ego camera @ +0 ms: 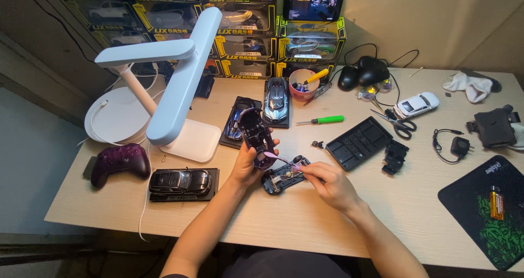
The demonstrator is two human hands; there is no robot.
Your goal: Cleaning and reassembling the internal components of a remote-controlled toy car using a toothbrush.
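Left hand grips the upright purple car shell; right hand pinches a pink tool, tip pointing left, above the chassis on the table.

— What sort of place is this?
— A hobby desk at home: a wooden table against the wall, stacked boxed model cars, a desk lamp, a game controller, screwdrivers, scissors.
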